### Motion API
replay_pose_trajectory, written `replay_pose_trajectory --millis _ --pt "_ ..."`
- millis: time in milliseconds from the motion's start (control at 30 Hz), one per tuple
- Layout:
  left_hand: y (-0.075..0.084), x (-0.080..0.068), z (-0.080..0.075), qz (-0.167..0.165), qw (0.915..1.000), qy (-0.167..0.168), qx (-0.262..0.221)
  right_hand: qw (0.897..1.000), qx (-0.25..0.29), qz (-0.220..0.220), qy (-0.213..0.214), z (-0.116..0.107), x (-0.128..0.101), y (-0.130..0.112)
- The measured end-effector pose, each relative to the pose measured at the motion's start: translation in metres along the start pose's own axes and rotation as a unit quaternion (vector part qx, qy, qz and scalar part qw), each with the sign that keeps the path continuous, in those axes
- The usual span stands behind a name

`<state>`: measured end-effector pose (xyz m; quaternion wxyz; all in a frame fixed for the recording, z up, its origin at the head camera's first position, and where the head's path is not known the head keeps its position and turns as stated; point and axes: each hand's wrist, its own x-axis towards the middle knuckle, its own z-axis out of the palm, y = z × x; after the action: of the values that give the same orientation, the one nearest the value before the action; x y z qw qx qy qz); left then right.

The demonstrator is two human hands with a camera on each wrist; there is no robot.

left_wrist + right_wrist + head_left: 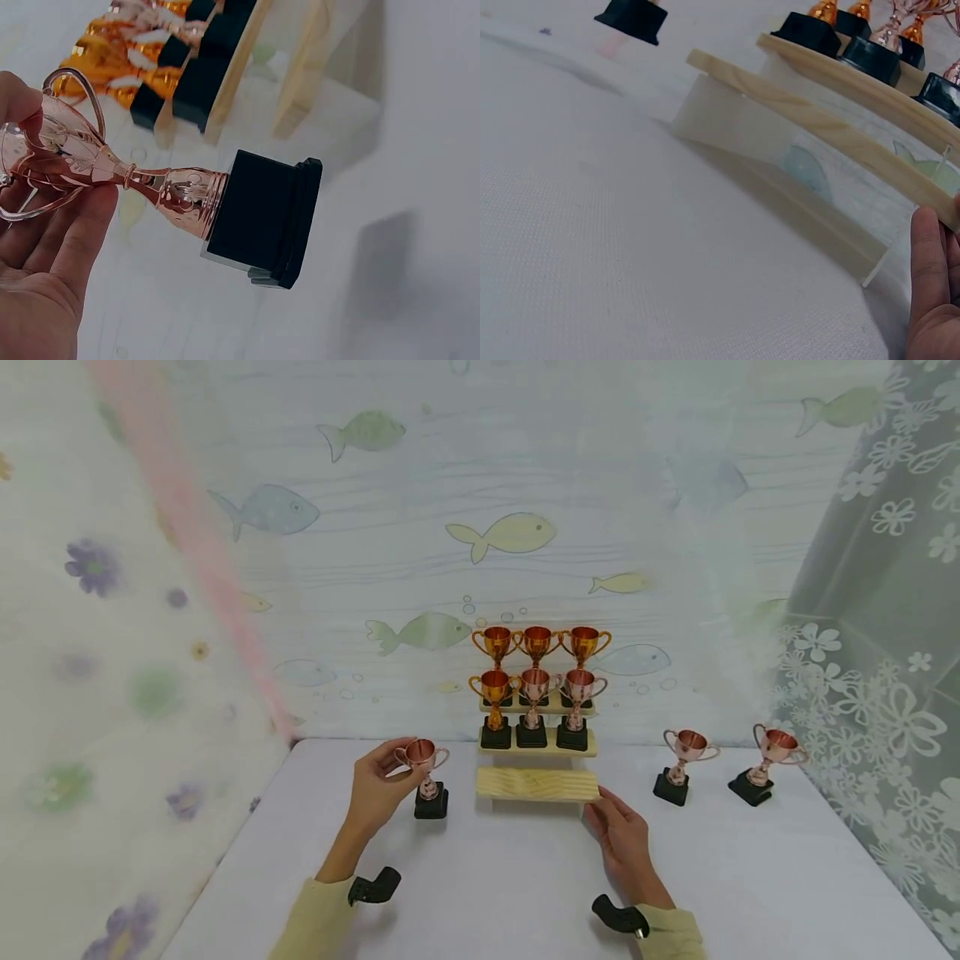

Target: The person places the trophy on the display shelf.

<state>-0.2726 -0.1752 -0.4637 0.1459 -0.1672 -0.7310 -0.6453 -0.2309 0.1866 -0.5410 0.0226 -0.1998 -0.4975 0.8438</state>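
Note:
My left hand (pixel 378 787) grips the bowl of a rose-gold trophy (pixel 426 758) with a black base (pixel 431 803), left of a wooden stepped stand (pixel 537 783). In the left wrist view my fingers (pixel 71 247) curl round the cup (pixel 67 154), and its base (pixel 262 217) sits at or just above the table. My right hand (pixel 621 833) lies flat on the table, fingers straight, with its fingertips (pixel 928 259) at the right end of the bare lowest step (pixel 810 120). The upper steps carry several gold and rose-gold trophies (pixel 534 681).
Two more rose-gold trophies (pixel 681 765) (pixel 772 763) stand on the white table (pixel 525 893) to the right of the stand. A fish-patterned backdrop (pixel 495 535) closes the back, and flowered curtains hang at both sides.

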Motion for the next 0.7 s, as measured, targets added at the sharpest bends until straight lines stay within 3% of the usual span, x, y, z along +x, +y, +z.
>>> replay_pose_trajectory --millis 433,700 --pt "0.016 0.02 0.05 0.014 0.9987 -0.036 -0.033 1.0 -0.003 -0.002 0.002 0.0 0.001 0.001" --pt "0.015 0.031 0.076 0.014 0.9975 -0.053 -0.044 1.0 0.005 0.005 0.001 0.001 0.002 0.001"
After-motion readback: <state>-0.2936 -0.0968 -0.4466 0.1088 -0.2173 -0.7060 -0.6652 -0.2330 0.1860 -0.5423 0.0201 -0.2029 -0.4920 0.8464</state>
